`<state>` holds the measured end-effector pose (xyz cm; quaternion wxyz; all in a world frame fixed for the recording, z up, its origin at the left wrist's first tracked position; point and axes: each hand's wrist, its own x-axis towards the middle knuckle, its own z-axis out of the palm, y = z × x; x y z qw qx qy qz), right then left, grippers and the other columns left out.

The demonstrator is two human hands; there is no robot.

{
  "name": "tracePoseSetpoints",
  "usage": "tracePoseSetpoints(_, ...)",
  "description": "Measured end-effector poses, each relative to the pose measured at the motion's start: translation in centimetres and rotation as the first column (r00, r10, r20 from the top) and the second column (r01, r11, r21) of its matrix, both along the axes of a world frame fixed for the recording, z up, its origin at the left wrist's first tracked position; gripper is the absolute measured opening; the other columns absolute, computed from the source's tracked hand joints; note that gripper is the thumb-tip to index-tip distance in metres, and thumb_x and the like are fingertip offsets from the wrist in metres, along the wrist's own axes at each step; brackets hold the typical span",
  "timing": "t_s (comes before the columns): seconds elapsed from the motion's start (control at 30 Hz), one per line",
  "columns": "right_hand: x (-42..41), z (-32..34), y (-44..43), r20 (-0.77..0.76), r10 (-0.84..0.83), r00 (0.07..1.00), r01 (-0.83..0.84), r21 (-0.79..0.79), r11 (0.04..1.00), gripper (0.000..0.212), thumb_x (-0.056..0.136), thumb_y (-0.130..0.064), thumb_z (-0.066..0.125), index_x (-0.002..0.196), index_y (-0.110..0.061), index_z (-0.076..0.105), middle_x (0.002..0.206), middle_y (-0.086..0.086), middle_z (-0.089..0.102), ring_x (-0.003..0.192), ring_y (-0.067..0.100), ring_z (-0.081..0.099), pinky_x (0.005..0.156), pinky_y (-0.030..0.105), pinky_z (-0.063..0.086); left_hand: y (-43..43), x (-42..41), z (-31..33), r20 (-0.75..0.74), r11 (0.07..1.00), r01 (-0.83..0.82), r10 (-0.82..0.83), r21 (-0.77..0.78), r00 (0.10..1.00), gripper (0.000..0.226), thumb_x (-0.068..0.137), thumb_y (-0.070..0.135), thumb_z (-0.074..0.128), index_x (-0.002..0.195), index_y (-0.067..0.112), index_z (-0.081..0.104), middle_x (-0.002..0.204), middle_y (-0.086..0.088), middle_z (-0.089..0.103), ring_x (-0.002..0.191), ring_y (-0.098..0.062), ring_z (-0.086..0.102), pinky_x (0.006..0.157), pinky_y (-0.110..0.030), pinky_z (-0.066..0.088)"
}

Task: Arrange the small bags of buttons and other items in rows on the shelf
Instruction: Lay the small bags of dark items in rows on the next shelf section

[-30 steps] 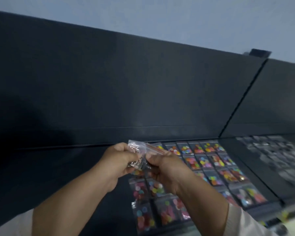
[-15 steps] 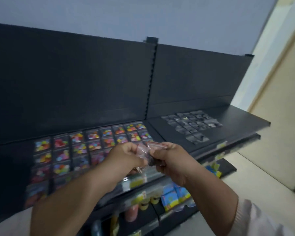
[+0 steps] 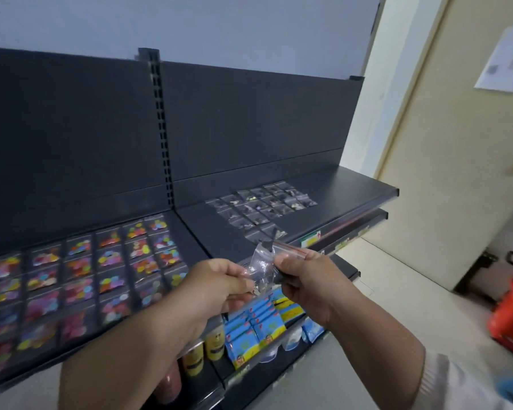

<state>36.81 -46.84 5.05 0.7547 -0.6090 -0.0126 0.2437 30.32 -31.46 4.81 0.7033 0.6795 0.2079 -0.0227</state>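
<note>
In the head view, much of the job looked done. On the left part of the shelf [image 3: 338,184] lay the button bags [image 3: 101,261], set in neat rows, each full of bright round buttons. On the right part lay the dark bags [image 3: 261,208], clear ones with small dark bits inside, also in rows. The front row there looked short, with bare shelf beside it, so I think more bags had to go down.

One small bag [image 3: 261,261] was not on the shelf yet. It was up in the air, in front of the shelf edge, between the two hands. The left hand [image 3: 219,279] pinched its left side and the right hand [image 3: 305,276] pinched its right side by the red strip, so each grip was clamped on it. It was see-through and crinkled, and what was inside was too blurry to tell.

Under the top shelf stood blue packets [image 3: 258,321] and yellow cans [image 3: 214,344].
</note>
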Motion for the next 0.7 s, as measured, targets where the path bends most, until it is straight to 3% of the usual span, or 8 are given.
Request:
tracePoseSetpoints(0.13,3.9,-0.8,-0.4,-0.038,-0.068,0.997,0.067,-0.019,0.998,0.012,0.087,-0.002,0.061,0.097,-0.008,0.058,0.063,0.001,0.061,0.052,0.011,0.054,0.049,0.022,0.044,-0.4,4.4,-0.4,-0.033,0.996,0.075,-0.076,-0.039,0.997,0.011,0.082,-0.001,0.068,0.088,0.006,0.062,0.071,-0.008,0.07,0.063,-0.015,0.067,0.056,-0.022,0.053)
tracePoseSetpoints(0.23,7.0,-0.8,-0.3,-0.048,-0.075,0.996,0.072,-0.068,0.995,0.007,0.088,-0.003,0.06,0.089,-0.01,0.059,0.063,0.002,0.06,0.054,0.012,0.053,0.047,0.02,0.044,-0.4,8.2,-0.4,-0.059,0.984,0.169,-0.172,-0.052,0.983,0.018,0.081,0.019,0.073,0.092,0.009,0.064,0.076,-0.004,0.068,0.067,-0.018,0.066,0.06,-0.025,0.051)
tracePoseSetpoints(0.3,9.2,-0.6,-0.2,-0.039,-0.058,0.998,0.054,-0.099,0.994,0.007,0.088,-0.003,0.06,0.088,-0.01,0.06,0.066,0.004,0.059,0.055,0.012,0.054,0.046,0.02,0.045,-0.4,10.8,-0.5,-0.071,0.977,0.213,-0.213,0.0,0.975,0.018,0.081,0.028,0.072,0.09,0.014,0.065,0.079,-0.001,0.067,0.07,-0.018,0.067,0.061,-0.026,0.05)
tracePoseSetpoints(0.5,15.5,-0.1,-0.7,0.005,-0.002,1.0,0.003,-0.16,0.987,0.022,0.088,0.0,0.059,0.11,-0.001,0.058,0.068,0.005,0.059,0.051,0.011,0.054,0.046,0.019,0.043,-0.8,17.5,-0.9,-0.075,0.961,0.238,-0.229,0.142,0.971,0.016,0.085,0.024,0.068,0.073,0.018,0.06,0.067,0.002,0.06,0.066,-0.013,0.057,0.064,-0.026,0.047)
tracePoseSetpoints(0.63,19.8,-0.6,-1.7,0.006,0.046,0.999,-0.044,-0.214,0.976,0.008,0.091,-0.004,0.057,0.092,-0.01,0.062,0.07,0.003,0.06,0.06,0.013,0.054,0.054,0.022,0.046,-1.5,20.9,-1.1,-0.064,0.943,0.193,-0.182,0.273,0.981,0.012,0.085,0.018,0.066,0.075,0.014,0.06,0.069,-0.002,0.058,0.064,-0.014,0.052,0.061,-0.024,0.044)
tracePoseSetpoints(0.7,22.7,-1.0,-2.5,0.031,0.083,0.996,-0.072,-0.256,0.964,0.014,0.093,-0.007,0.052,0.083,-0.012,0.061,0.072,0.007,0.059,0.063,0.016,0.055,0.057,0.024,0.048,-1.7,22.8,-1.3,-0.048,0.931,0.146,-0.138,0.336,0.989,0.012,0.083,0.012,0.064,0.072,0.014,0.061,0.067,-0.002,0.06,0.061,-0.014,0.051,0.061,-0.025,0.043)
